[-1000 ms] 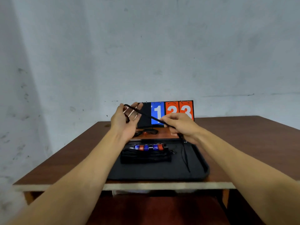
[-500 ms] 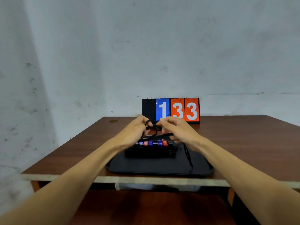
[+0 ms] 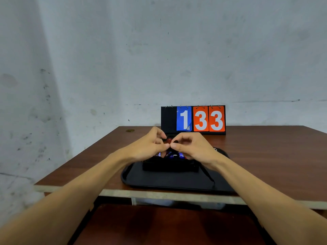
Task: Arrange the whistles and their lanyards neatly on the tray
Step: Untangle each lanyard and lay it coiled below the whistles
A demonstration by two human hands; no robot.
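Observation:
A black tray (image 3: 159, 181) lies at the table's near edge. On it a row of blue and red whistles (image 3: 174, 154) sits above a stack of folded black lanyards (image 3: 169, 166). Both hands meet above that row. My left hand (image 3: 150, 145) and my right hand (image 3: 191, 147) pinch a bundled black lanyard (image 3: 168, 140) between their fingertips; most of the bundle is hidden by the fingers. One loose black lanyard strand (image 3: 208, 177) trails from under my right hand down over the tray's right side.
A flip scoreboard (image 3: 192, 119) reading 1 and 33 stands at the back of the brown table (image 3: 265, 156), against a pale wall. Something small and round (image 3: 130, 130) lies at the table's far left corner. Below the front edge is a dark reddish surface.
A second ago the lanyard was stretched between my raised left hand and my right hand. Both hands have since come together over the whistles, gathering it into a small bundle.

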